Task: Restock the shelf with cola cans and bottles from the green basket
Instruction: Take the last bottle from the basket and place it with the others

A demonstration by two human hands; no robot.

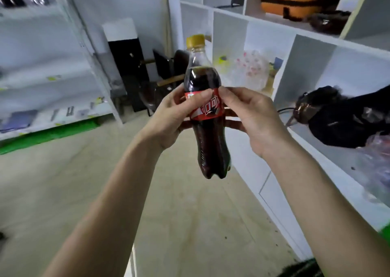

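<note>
A cola bottle [207, 141] with a yellow cap and a red label is upright in mid-air at the centre of the head view. My left hand [171, 118] grips it at the label from the left, thumb across the front. My right hand [253, 118] holds the same label band from the right, with the fingers wrapped behind it. The white cubby shelf [299, 44] stands to the right of the bottle. The green basket is not in view.
The shelf cubbies hold a black bag [346, 120], clear plastic packs [253, 69] and an orange case [299, 0] higher up. A white rack [63, 71] stands at the left, dark chairs [160, 76] at the back, and beige floor [63, 192] below.
</note>
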